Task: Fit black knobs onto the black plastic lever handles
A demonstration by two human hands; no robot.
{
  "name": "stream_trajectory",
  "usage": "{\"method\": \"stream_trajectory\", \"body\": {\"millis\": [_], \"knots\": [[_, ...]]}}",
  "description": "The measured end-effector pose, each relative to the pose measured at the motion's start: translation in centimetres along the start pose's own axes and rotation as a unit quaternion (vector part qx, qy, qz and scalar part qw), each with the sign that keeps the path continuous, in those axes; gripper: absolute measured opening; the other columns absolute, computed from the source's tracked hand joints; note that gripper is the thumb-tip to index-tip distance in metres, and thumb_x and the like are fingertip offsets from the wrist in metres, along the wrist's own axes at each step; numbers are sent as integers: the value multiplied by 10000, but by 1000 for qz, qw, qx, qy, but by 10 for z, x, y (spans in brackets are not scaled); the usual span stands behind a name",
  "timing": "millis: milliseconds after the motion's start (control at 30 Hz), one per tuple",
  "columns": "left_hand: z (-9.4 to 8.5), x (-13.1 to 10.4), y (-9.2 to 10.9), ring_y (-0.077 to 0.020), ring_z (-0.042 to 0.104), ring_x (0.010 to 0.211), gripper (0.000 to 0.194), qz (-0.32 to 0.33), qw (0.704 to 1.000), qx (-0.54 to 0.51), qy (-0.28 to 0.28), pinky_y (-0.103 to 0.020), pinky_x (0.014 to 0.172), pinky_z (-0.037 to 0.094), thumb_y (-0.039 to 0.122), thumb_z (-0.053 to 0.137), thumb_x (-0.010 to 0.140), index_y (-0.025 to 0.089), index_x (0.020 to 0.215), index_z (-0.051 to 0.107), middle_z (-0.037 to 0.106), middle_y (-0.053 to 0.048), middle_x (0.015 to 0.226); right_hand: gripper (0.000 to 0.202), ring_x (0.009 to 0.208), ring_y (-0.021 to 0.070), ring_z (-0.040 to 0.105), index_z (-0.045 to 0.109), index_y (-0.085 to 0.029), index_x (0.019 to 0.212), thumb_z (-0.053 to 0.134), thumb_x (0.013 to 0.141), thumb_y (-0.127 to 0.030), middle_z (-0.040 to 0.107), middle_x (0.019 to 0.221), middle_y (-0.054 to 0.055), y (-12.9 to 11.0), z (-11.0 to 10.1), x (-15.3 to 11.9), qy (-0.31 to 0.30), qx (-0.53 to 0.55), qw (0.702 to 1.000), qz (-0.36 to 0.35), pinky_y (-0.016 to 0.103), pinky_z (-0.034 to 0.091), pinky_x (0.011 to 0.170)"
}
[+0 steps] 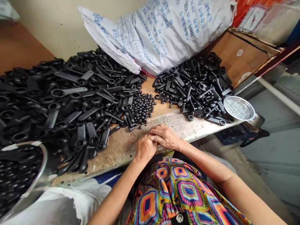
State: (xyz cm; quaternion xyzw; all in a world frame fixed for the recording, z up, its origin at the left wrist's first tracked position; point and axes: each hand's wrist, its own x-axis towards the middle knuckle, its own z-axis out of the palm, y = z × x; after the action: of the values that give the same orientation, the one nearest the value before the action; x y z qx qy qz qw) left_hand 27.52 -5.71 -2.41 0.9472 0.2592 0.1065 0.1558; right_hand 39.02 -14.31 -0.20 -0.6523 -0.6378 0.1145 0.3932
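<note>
Left hand (164,137) over right hand (145,147), fingers seemingly hidden; black balls (142,107) near

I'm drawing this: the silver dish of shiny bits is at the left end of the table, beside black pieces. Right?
Not quite: the head view shows the silver dish of shiny bits at the right end of the table, beside black pieces.

Reaches in from the lower left of the frame with the left forearm (119,191), bare, and from the lower right with the right forearm (206,161), also bare and bent at the elbow. Brings both wrists together near the centre, curling the right hand (166,136) over the left hand (145,148), whose fingertips are mostly hidden.
</note>
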Motion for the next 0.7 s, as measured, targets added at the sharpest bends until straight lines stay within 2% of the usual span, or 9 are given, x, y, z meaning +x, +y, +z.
{"method": "stream_trajectory", "body": {"millis": [133, 267, 367, 467, 600, 700], "knots": [[3, -22, -7, -224, 644, 876, 312, 41, 987, -109, 113, -300, 777, 493, 206, 518, 744, 145, 1042, 589, 682, -95, 961, 288, 946, 164, 594, 565, -186, 1148, 485, 892, -291, 643, 1049, 69, -7, 1, -27, -12, 35, 999, -15, 274, 448, 852], [14, -36, -12, -248, 587, 989, 530, 86, 959, -130, 236, -351, 882, 452, 359, 617, 731, 107, 1178, 485, 627, -138, 1034, 241, 817, 164, 613, 612, -151, 1069, 476, 887, -231, 670, 912, 82, -16, -10, -44, 31, -28, 999, -20, 257, 465, 750], [21, -37, -16, -274, 518, 1080, 602, 90, 943, -115, 300, -406, 943, 397, 401, 613, 739, 86, 1220, 434, 581, -168, 1074, 212, 717, 159, 596, 644, -164, 998, 499, 872, -253, 661, 799, 64, -17, -39, -56, 103, -102, 989, 0, 257, 461, 686], [26, -35, -18, -280, 501, 1086, 556, 94, 942, -75, 313, -422, 939, 379, 384, 576, 767, 96, 1221, 434, 594, -155, 1020, 177, 733, 166, 600, 665, -190, 942, 543, 838, -264, 664, 796, 44, -8, -80, -63, 202, -150, 968, 18, 275, 461, 707], [31, -32, -18, -277, 519, 1046, 526, 86, 943, -39, 319, -418, 916, 388, 334, 578, 769, 95, 1216, 436, 608, -149, 969, 176, 763, 180, 604, 669, -205, 924, 572, 789, -265, 671, 845, 21, 22, -133, -54, 317, -190, 928, 50, 311, 464, 739], [33, -32, -18, -270, 545, 1002, 517, 78, 941, -5, 329, -407, 888, 409, 302, 594, 759, 99, 1209, 440, 619, -144, 943, 203, 816, 194, 591, 658, -213, 941, 551, 779, -276, 661, 877, 16, 53, -159, -31, 343, -205, 914, 69, 337, 456, 769]]}}
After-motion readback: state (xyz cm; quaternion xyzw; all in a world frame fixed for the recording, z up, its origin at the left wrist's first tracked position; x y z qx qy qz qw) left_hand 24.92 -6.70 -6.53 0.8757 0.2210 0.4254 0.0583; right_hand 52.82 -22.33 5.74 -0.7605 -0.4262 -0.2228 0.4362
